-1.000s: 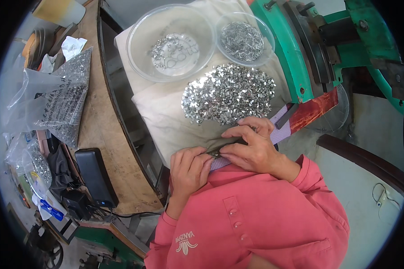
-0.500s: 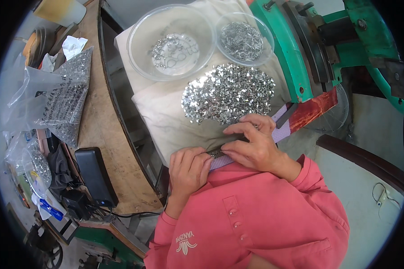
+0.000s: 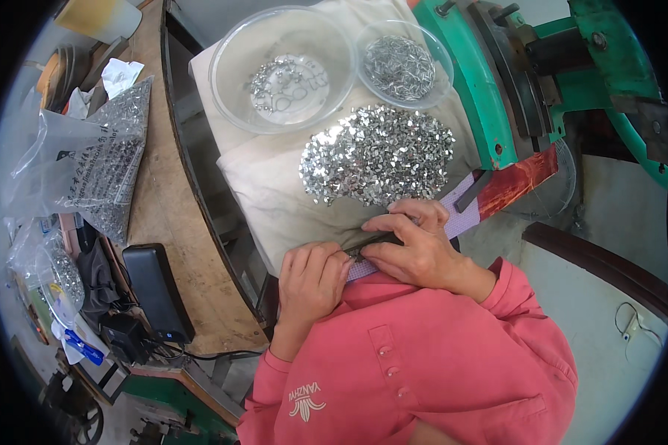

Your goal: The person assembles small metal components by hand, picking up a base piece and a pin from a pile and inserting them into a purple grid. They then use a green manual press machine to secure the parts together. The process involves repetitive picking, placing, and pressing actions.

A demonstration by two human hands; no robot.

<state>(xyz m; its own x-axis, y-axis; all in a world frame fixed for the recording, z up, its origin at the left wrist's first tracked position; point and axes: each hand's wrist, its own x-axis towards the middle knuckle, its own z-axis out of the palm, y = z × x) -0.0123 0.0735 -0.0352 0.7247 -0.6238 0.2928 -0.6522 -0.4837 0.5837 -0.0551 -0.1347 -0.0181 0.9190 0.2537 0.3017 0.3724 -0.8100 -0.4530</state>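
Note:
At the near edge of the pale cloth [image 3: 260,174], my left hand [image 3: 309,280] is closed, its curled fingers on the end of a dark narrow strip [image 3: 364,245]. My right hand [image 3: 423,248] is beside it, fingers bent and thumb close to the strip; whatever its fingertips hold is too small or hidden. Just beyond the hands lies a heap of small shiny metal pieces [image 3: 378,156]. Lilac checked cloth [image 3: 460,215] runs under my right hand, with a dark flat bar [image 3: 473,191] resting on it.
Behind the heap stand a large clear bowl [image 3: 223,89] with some small metal pieces and a smaller bowl [image 3: 445,74] of thin metal pieces. A green machine [image 3: 475,96] stands at right. The wooden table [image 3: 174,193] at left bears a bag of metal parts [image 3: 115,163] and a black box [image 3: 158,293].
My right hand has shifted slightly left and nearer to me, with its fingers more drawn in. My left hand stays almost in place.

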